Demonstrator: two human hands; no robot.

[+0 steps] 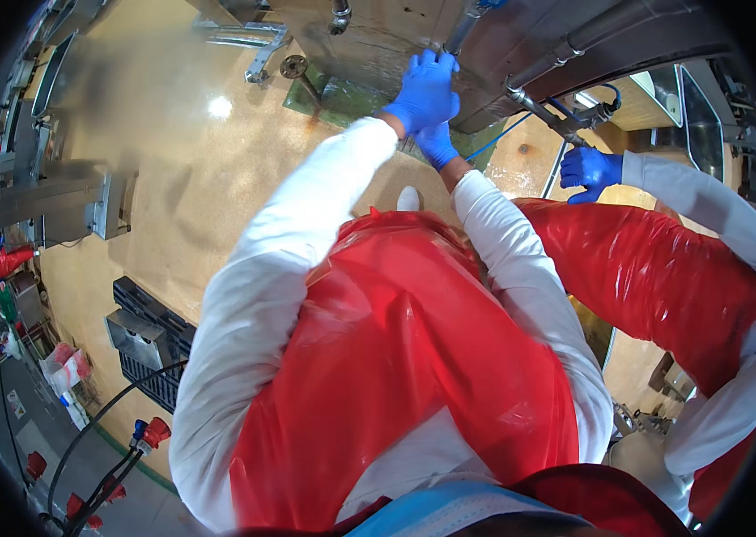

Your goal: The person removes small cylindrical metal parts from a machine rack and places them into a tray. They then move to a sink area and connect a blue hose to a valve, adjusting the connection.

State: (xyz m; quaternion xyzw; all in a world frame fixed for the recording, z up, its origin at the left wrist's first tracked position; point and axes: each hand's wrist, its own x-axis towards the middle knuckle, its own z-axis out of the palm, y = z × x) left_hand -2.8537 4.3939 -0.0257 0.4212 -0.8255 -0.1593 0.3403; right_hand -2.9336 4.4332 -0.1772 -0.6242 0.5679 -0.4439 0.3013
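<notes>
My left hand [425, 91], in a blue glove, is closed at the lower end of a metal pipe [465, 29] that comes down along a large dark metal vessel [396, 40]. Just below it, and partly covered by it, is my right hand [436, 145], also gloved in blue. The fingers of my right hand are hidden, so its grip does not show. White sleeves cover both my arms, which reach forward over my red apron [405, 349].
At the right, a co-worker in a red apron [646, 259] has a blue-gloved hand [589, 174] near another pipe [546, 116]. A flanged standpipe [294, 67] rises left of my hands. Black crates [150, 380], a cable [96, 421] and red plugs [156, 432] are at the left.
</notes>
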